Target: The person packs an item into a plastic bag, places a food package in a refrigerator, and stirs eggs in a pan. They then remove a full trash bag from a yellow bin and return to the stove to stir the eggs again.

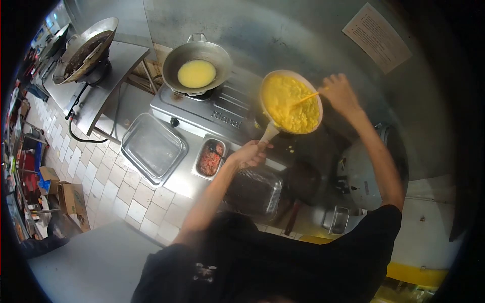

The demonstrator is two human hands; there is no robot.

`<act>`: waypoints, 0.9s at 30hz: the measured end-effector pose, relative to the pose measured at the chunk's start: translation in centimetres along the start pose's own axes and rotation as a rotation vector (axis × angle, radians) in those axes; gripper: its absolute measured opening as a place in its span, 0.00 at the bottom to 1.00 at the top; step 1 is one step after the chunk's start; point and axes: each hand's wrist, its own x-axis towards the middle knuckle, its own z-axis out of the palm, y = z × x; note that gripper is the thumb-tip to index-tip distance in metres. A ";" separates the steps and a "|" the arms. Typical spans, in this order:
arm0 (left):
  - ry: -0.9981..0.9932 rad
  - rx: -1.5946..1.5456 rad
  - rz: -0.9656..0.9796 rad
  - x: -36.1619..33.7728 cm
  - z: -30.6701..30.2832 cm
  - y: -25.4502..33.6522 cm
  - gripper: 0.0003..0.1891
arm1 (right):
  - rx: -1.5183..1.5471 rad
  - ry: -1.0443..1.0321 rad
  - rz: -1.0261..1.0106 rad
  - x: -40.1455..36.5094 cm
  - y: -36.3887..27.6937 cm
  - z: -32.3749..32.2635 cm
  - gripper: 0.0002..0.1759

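Left hand: my left hand (250, 154) is clenched round the pale handle of the saucepan (290, 103), which is raised and tilted. I judge the tilt turns its contents toward the other hand.
Right hand: my right hand (341, 93) grips the end of a thin yellow utensil (303, 99) whose tip is sunk in the scrambled egg (283, 96).
Saucepan's place: in the air over the dark burner, just right of the Rinnai stove (217, 113), resting on nothing.
Wok: the wok (197, 63) sits on the stove with a pool of yellow liquid in it.
Near the left hand: a steel tub of minced meat (210, 157) and a steel tray (151, 146) beside it, both within easy reach.
Far left: a second wok (83, 50) on a steel table, well apart.
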 end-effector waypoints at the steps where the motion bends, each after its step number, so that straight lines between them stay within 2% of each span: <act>1: 0.006 -0.003 0.003 0.0 0.0 0.0 0.18 | -0.041 0.006 0.070 -0.3 0.5 -0.4 0.07; 2: 0.012 -0.005 0.004 0.0 0.0 -0.1 0.18 | -0.039 0.002 0.076 -0.4 0.7 -0.7 0.07; 5: 0.017 -0.037 -0.009 0.0 0.1 0.0 0.18 | 0.246 -0.310 0.369 1.6 0.3 -2.2 0.06; 8: 0.024 -0.034 -0.018 -0.2 0.5 0.2 0.18 | 0.288 -0.290 0.422 4.6 0.2 -2.0 0.06; 10: 0.054 -0.024 -0.032 -0.4 0.7 0.4 0.19 | 0.220 -0.403 0.448 7.3 0.4 -1.9 0.08; 14: 0.050 0.000 -0.030 -0.3 0.5 0.3 0.19 | 0.217 -0.376 0.525 12.3 0.6 2.6 0.12; 16: 0.030 -0.021 -0.007 -0.3 0.6 0.2 0.19 | 0.202 -0.494 0.496 15.2 0.3 3.8 0.16; 20: 0.027 -0.016 -0.014 -0.1 0.4 0.2 0.19 | 0.194 -0.580 0.454 20.2 -2.0 3.3 0.17; 22: 0.024 -0.031 -0.006 -0.2 0.5 0.3 0.19 | 0.154 -0.705 0.289 20.7 -3.9 1.0 0.16; 25: 0.022 -0.031 -0.005 -0.2 0.5 0.1 0.18 | 0.200 -0.664 0.197 19.1 -7.1 -0.7 0.15; 26: 0.016 -0.037 -0.011 -0.2 0.6 0.1 0.18 | 0.200 -0.675 0.196 18.0 -8.2 0.0 0.15; 27: 0.012 -0.045 -0.005 -0.2 0.5 0.1 0.18 | 0.191 -0.587 0.156 16.7 -9.3 1.7 0.14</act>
